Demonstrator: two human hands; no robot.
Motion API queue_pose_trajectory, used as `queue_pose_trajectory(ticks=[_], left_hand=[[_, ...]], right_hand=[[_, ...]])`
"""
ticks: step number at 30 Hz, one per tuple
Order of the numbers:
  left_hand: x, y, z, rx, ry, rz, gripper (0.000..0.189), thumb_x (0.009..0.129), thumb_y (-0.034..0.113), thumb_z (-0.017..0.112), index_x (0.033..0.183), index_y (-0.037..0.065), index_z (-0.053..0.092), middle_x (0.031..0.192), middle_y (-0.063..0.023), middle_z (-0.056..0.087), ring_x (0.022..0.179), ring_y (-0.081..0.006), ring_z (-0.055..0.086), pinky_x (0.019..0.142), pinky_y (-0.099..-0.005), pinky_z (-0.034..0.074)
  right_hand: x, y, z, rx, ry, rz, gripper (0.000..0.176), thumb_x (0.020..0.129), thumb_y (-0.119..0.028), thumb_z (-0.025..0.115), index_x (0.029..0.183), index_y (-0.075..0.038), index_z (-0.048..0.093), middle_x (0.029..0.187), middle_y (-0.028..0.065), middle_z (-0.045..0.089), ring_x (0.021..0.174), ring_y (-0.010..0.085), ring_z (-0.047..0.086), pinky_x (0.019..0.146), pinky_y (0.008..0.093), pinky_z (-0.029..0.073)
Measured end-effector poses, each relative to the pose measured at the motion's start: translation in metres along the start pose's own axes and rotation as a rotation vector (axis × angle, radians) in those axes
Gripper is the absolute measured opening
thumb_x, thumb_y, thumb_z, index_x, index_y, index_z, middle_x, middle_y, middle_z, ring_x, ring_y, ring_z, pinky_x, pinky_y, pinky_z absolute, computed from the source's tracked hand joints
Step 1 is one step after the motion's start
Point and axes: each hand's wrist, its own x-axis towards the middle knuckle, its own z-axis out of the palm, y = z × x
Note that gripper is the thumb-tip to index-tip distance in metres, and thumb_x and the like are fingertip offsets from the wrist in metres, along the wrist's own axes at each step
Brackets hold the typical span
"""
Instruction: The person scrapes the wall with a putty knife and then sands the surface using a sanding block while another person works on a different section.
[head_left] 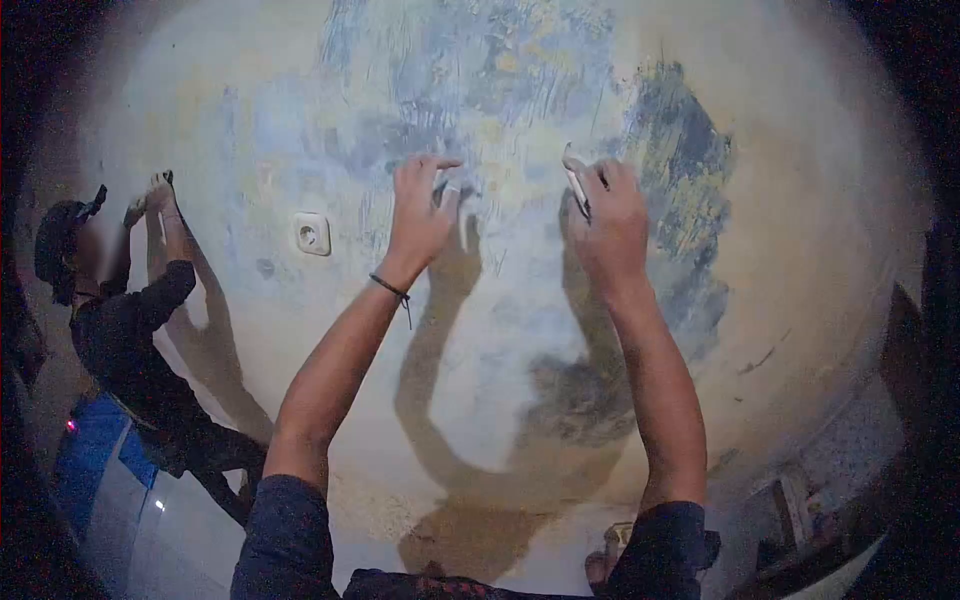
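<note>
Both my arms reach up to a wall [500,330] with rough blue, grey and yellow patches. My left hand [422,205] is near the wall, its index finger stretched to the right and its thumb apart, with a dark cord on the wrist. A small pale shape shows by the thumb; I cannot make out whether the hand holds it. My right hand [610,215] is closed around a slim, light-coloured tool [577,188], whose thin tip points up and left towards the wall. Shadows of both arms fall between them.
A white wall socket [312,234] sits left of my left hand. At the far left another person [130,330] in dark clothes and a cap raises both hands to the wall. Blue and white items [110,470] are below them. A cluttered shelf [800,550] stands at the lower right.
</note>
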Motion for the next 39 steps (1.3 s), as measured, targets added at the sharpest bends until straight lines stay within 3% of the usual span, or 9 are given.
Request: queue_pose_trajectory(ticks=[6, 12, 19, 24, 25, 27, 31, 35, 39], left_hand=[[0.03, -0.024, -0.003, 0.276, 0.083, 0.03, 0.045, 0.087, 0.012, 0.065, 0.132, 0.008, 0.061, 0.134, -0.0192, 0.052, 0.123, -0.0425, 0.047, 0.11, -0.0531, 0.038], [0.037, -0.05, 0.002, 0.435, 0.092, 0.059, 0.056, 0.093, 0.019, 0.062, 0.146, 0.008, 0.053, 0.153, -0.0211, 0.043, 0.138, -0.0434, 0.04, 0.122, -0.0538, 0.027], [0.028, -0.086, 0.027, 0.607, 0.092, 0.218, 0.069, 0.096, 0.034, 0.054, 0.161, 0.013, 0.041, 0.168, -0.0182, 0.031, 0.155, -0.0398, 0.028, 0.129, -0.0592, 0.014], [0.027, -0.084, 0.027, 0.58, 0.09, 0.185, 0.07, 0.095, 0.033, 0.055, 0.161, 0.015, 0.041, 0.169, -0.0176, 0.03, 0.157, -0.0373, 0.027, 0.13, -0.0589, 0.013], [0.027, -0.083, 0.025, 0.581, 0.077, 0.189, 0.07, 0.096, 0.037, 0.054, 0.161, 0.014, 0.042, 0.17, -0.0177, 0.029, 0.157, -0.0382, 0.027, 0.129, -0.0588, 0.014], [0.029, -0.089, 0.025, 0.589, 0.066, 0.207, 0.071, 0.096, 0.04, 0.054, 0.161, 0.014, 0.043, 0.171, -0.0177, 0.029, 0.157, -0.0392, 0.027, 0.129, -0.0588, 0.016], [0.029, -0.099, 0.028, 0.54, 0.096, 0.223, 0.071, 0.095, 0.041, 0.055, 0.161, 0.016, 0.043, 0.171, -0.0162, 0.029, 0.158, -0.0359, 0.027, 0.129, -0.0597, 0.015], [0.028, -0.092, 0.028, 0.536, 0.08, 0.209, 0.071, 0.093, 0.038, 0.059, 0.159, 0.017, 0.046, 0.169, -0.0169, 0.032, 0.156, -0.0369, 0.03, 0.129, -0.0628, 0.012], [0.032, -0.097, 0.025, 0.517, 0.095, 0.246, 0.073, 0.09, 0.038, 0.061, 0.158, 0.016, 0.047, 0.167, -0.0183, 0.034, 0.155, -0.0364, 0.032, 0.128, -0.0656, 0.011]], right_hand=[[0.026, 0.033, 0.051, -0.183, 0.148, -0.143, 0.053, 0.079, -0.001, 0.071, 0.131, -0.013, 0.069, 0.107, 0.0085, 0.06, 0.101, 0.0303, 0.06, 0.087, 0.0445, 0.05], [0.02, 0.041, 0.108, -0.202, -0.07, -0.282, 0.056, 0.095, -0.019, 0.063, 0.147, 0.002, 0.054, 0.156, 0.0132, 0.049, 0.145, 0.0322, 0.046, 0.118, 0.0449, 0.04], [0.031, 0.059, 0.127, -0.168, -0.024, -0.329, 0.057, 0.104, -0.025, 0.057, 0.155, -0.001, 0.046, 0.157, 0.0159, 0.05, 0.147, 0.0337, 0.045, 0.121, 0.0465, 0.036], [0.114, 0.075, 0.127, -0.422, 0.362, 0.041, 0.052, 0.108, -0.024, 0.048, 0.156, -0.006, 0.046, 0.167, 0.0182, 0.038, 0.153, 0.0371, 0.035, 0.127, 0.0496, 0.027], [0.113, 0.068, 0.133, -0.419, 0.349, 0.039, 0.052, 0.108, -0.024, 0.048, 0.156, -0.006, 0.046, 0.167, 0.0182, 0.038, 0.153, 0.0371, 0.035, 0.127, 0.0496, 0.027], [0.115, 0.053, 0.148, -0.365, 0.153, -0.35, 0.06, 0.097, -0.013, 0.05, 0.157, -0.007, 0.044, 0.166, 0.018, 0.039, 0.154, 0.0371, 0.035, 0.129, 0.0526, 0.023], [0.144, 0.064, 0.131, -0.454, 0.088, -0.374, 0.059, 0.1, -0.017, 0.048, 0.159, -0.013, 0.044, 0.167, 0.0149, 0.039, 0.156, 0.0363, 0.033, 0.13, 0.0525, 0.019], [0.165, 0.071, 0.145, -0.404, 0.336, -0.23, 0.055, 0.107, -0.021, 0.043, 0.161, -0.01, 0.041, 0.171, 0.0114, 0.034, 0.158, 0.0357, 0.029, 0.13, 0.0528, 0.019], [0.126, 0.036, 0.132, -0.216, -0.156, -0.481, 0.057, 0.104, -0.017, 0.046, 0.16, -0.007, 0.043, 0.169, 0.0134, 0.037, 0.156, 0.0384, 0.032, 0.129, 0.0523, 0.021]])
